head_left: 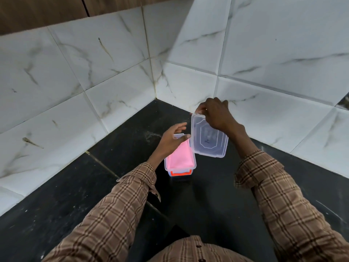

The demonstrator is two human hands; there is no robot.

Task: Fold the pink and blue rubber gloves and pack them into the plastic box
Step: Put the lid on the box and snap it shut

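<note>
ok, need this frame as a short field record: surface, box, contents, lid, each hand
surface: dark countertop in a corner of white marble-look wall tiles
box: clear plastic box, open, orange latch at its near end
contents: folded pink glove on top; blue glove not visible
lid: clear lid, off the box, held tilted to the box's right
right hand: right hand grips the lid's far end
left hand: left hand open above the box's far end, fingers relaxed; contact unclear
sleeves: brown checked
</note>
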